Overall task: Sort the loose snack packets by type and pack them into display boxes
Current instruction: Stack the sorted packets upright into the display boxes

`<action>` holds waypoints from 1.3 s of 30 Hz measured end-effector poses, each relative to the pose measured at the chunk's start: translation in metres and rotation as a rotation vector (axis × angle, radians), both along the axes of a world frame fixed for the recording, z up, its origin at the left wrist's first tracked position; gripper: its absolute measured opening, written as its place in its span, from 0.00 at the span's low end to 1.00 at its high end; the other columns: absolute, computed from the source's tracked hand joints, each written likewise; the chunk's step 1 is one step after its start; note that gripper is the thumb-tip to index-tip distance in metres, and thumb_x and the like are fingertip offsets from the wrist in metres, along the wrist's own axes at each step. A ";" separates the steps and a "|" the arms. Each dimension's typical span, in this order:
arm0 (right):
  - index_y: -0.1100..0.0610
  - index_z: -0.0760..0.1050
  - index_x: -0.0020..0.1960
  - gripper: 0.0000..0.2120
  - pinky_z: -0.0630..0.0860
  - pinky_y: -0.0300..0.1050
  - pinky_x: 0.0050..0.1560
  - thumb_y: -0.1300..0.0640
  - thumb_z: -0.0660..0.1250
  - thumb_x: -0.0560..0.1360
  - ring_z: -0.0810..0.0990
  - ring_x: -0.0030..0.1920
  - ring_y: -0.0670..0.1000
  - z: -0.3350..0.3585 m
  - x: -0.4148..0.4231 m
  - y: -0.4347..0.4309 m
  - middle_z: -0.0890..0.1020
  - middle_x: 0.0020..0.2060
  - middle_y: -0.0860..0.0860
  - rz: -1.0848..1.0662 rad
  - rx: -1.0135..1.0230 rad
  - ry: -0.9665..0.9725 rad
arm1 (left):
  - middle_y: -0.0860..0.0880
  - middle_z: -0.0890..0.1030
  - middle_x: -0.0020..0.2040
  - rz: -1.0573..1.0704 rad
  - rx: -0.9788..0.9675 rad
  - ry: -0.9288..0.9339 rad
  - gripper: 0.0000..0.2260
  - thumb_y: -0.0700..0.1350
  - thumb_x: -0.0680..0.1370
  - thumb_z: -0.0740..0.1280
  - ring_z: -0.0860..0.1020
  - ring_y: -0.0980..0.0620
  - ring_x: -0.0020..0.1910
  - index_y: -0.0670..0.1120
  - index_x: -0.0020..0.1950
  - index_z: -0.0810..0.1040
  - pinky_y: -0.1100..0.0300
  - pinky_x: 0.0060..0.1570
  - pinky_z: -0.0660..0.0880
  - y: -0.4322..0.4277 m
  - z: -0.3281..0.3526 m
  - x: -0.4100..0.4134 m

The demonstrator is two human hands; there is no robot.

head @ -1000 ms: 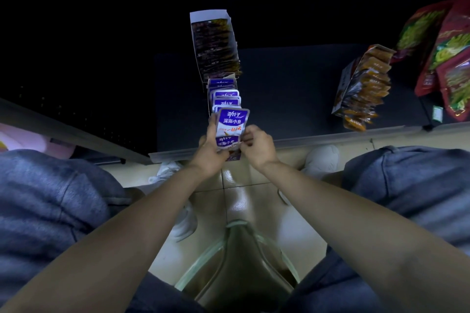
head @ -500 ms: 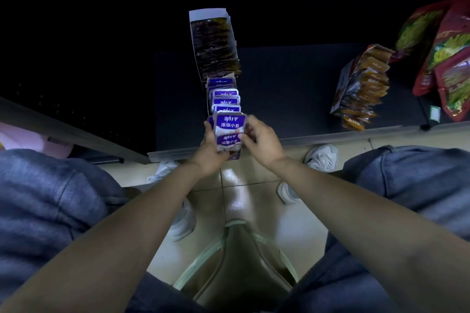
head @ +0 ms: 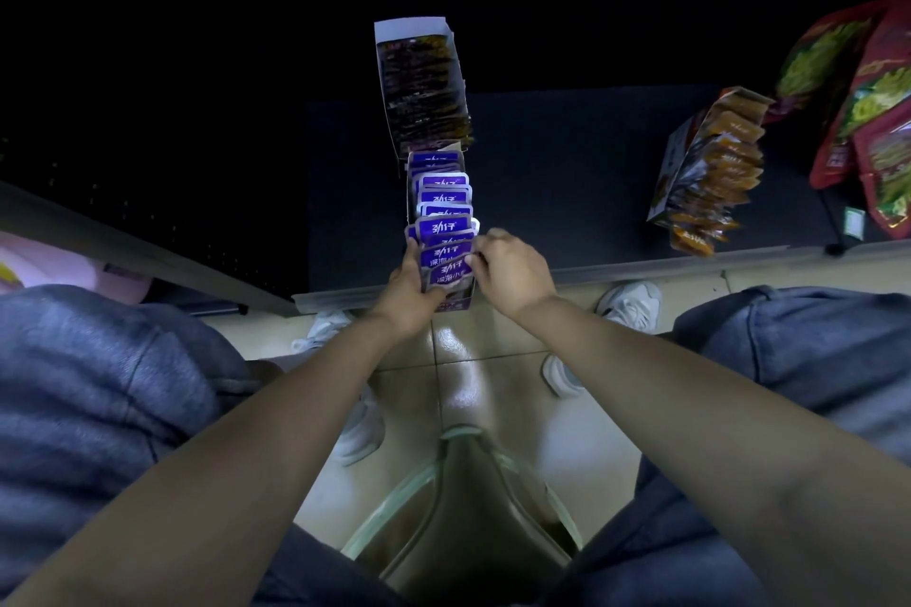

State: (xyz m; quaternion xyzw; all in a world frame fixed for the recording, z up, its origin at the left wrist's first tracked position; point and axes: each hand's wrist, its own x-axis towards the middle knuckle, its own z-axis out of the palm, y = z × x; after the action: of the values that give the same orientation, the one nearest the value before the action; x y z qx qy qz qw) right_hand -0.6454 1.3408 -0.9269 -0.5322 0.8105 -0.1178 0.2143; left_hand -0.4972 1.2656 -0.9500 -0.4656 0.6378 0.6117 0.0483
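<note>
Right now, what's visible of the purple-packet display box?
The display box is a narrow cardboard tray running away from the person on the dark table, its near end at the edge. Glossy purple packets with white lettering stand in a row inside. The left hand and right hand grip the nearest packets from either side.

On the table (head: 567, 192), at the near edge, a box (head: 461, 303) holds a row of packets (head: 443, 212) running near to far. The left hand (head: 411, 283) grips the nearest packets from the left, the right hand (head: 512, 269) from the right. A second box (head: 419, 79) stands just behind, a third box (head: 705, 168) well right, and bags (head: 877, 113) right of that.
</note>
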 end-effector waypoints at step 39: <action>0.56 0.57 0.74 0.36 0.74 0.51 0.64 0.62 0.72 0.72 0.75 0.64 0.50 -0.014 0.004 0.004 0.75 0.64 0.53 -0.314 -0.107 -0.577 | 0.45 0.65 0.71 0.069 -0.112 -0.005 0.34 0.45 0.76 0.69 0.68 0.47 0.68 0.52 0.77 0.55 0.47 0.67 0.69 -0.001 -0.001 -0.003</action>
State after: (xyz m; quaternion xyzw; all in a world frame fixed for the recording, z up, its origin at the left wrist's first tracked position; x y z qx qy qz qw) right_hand -0.6414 1.3450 -0.9412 -0.3562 0.7813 -0.3374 0.3859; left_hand -0.5003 1.2641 -0.9509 -0.4905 0.6545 0.5754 0.0027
